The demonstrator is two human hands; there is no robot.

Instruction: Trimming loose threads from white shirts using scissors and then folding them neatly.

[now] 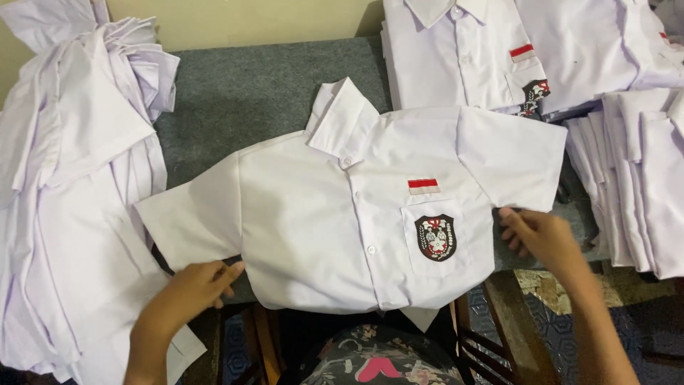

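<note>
A white short-sleeved shirt lies face up on the grey table, buttoned, collar toward the far edge. It has a red-and-white stripe above the chest pocket and a dark shield badge on the pocket. My left hand rests at the shirt's lower left side, just under the left sleeve, fingers on the fabric. My right hand touches the shirt's right side under the other sleeve, fingers bent around the cloth edge.
A heap of loose white shirts covers the left side. Folded white shirts are stacked at the back and in a pile at the right. A wooden frame and patterned cloth show below the table edge.
</note>
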